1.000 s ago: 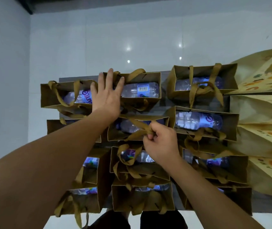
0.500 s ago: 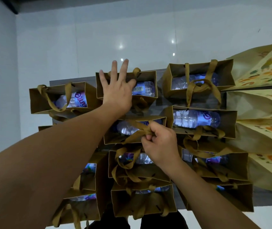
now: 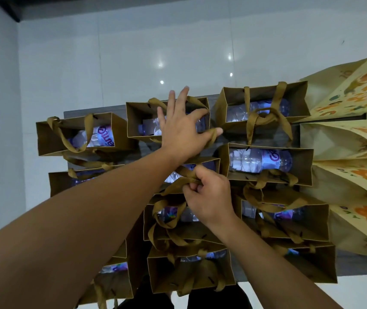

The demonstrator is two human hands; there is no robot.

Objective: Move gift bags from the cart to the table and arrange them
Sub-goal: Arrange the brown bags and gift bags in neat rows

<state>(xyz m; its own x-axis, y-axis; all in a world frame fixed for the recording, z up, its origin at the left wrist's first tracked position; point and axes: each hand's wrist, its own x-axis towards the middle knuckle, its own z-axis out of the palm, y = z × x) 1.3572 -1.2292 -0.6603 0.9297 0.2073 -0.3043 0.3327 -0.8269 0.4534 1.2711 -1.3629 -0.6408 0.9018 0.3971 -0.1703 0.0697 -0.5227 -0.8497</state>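
Several brown paper gift bags with ribbon handles stand in rows on a dark table (image 3: 354, 263), each holding a water bottle. My left hand (image 3: 183, 130) lies spread, fingers straight, over the far middle bag (image 3: 140, 118), its thumb against that bag's ribbon. My right hand (image 3: 208, 196) pinches the ribbon handles (image 3: 179, 182) of the second middle bag (image 3: 216, 166). My left forearm hides much of the left column.
Large yellow printed bags (image 3: 352, 141) lie fanned along the table's right side. The far left bag (image 3: 51, 139) stands a little apart from the others. A far right bag (image 3: 296, 97) and a bag (image 3: 303, 168) behind it flank my hands. White tiled floor surrounds the table.
My left hand has slid to the right across the far middle bag and now covers its right half. My right hand has kept its pinch on the ribbon handles.
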